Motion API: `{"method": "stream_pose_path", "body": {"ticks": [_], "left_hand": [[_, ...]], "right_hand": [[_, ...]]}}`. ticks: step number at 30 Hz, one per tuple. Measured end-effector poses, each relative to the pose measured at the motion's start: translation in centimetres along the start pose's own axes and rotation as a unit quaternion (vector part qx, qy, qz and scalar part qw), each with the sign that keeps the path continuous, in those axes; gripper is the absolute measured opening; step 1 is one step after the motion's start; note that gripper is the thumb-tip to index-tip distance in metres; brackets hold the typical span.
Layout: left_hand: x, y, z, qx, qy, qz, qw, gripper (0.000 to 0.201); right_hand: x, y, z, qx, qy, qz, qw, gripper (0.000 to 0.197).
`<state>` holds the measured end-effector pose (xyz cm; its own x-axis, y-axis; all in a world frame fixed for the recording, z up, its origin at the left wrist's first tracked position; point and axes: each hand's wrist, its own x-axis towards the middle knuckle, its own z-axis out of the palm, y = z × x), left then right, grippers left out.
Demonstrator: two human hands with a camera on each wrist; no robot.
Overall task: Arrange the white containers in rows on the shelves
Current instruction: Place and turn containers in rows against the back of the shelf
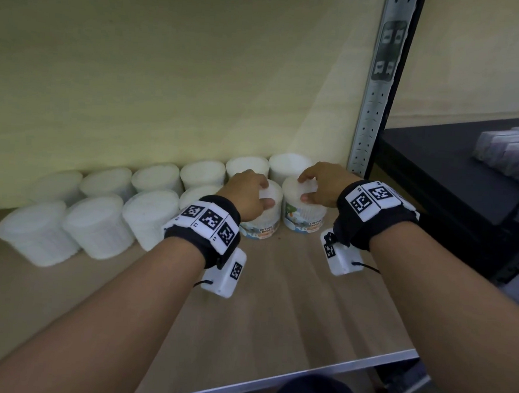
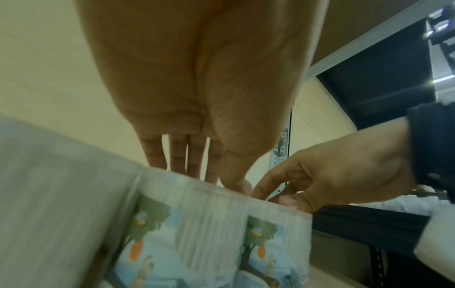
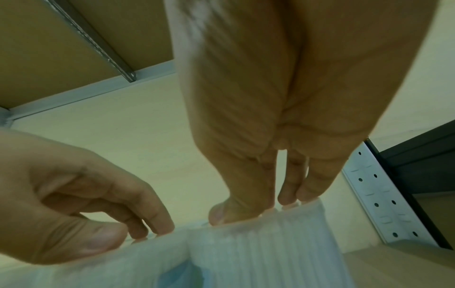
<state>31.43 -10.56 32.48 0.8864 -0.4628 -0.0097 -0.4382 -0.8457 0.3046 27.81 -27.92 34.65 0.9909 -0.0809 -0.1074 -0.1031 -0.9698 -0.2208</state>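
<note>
Two rows of white lidded containers stand on the wooden shelf (image 1: 276, 303) against the back wall. My left hand (image 1: 266, 193) grips the lid of a labelled cotton-bud container (image 1: 262, 224) from above, in the front row. My right hand (image 1: 304, 188) grips the lid of the neighbouring container (image 1: 304, 217), at the row's right end. In the left wrist view, my left hand's fingers (image 2: 184, 167) and thumb reach down onto the container's (image 2: 197, 218) top. In the right wrist view, my right hand (image 3: 256, 210) pinches the rim of its container (image 3: 270, 253). Both containers rest upright and side by side.
The back row (image 1: 203, 173) holds several containers; the front row (image 1: 98, 226) continues to the left. A perforated metal upright (image 1: 369, 112) stands just right of my right hand. Beyond it a black shelf (image 1: 436, 164) carries wrapped packages (image 1: 513, 151). The shelf's front edge (image 1: 302, 373) is near me.
</note>
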Motion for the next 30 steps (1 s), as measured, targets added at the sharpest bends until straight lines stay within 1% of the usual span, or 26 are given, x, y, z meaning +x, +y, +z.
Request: {"method": "stream_pose_path", "body": {"ticks": [4, 10, 17, 25, 30], "left_hand": [[0.0, -0.5, -0.5, -0.027, -0.014, 0.011, 0.999, 0.049], [-0.1, -0.4, -0.6, -0.036, -0.005, 0.011, 0.999, 0.048], [-1.0, -0.2, -0.7, -0.039, -0.013, 0.011, 0.999, 0.048], [-3.5, 0.8, -0.7, -0.045, -0.025, 0.013, 0.999, 0.047], [-6.0, 1.8, -0.5, -0.031, -0.032, 0.029, 0.999, 0.048]], "right_hand": [[-0.1, 0.0, 0.1, 0.003, 0.005, -0.001, 1.0, 0.049], [-0.2, -0.1, 0.1, -0.005, 0.003, -0.002, 1.0, 0.05], [-0.9, -0.3, 0.0, -0.009, -0.003, 0.002, 1.0, 0.051], [-3.8, -0.3, 0.2, -0.015, -0.01, 0.0, 1.0, 0.052], [-6.5, -0.2, 0.5, 0.004, -0.006, 0.002, 1.0, 0.05]]}}
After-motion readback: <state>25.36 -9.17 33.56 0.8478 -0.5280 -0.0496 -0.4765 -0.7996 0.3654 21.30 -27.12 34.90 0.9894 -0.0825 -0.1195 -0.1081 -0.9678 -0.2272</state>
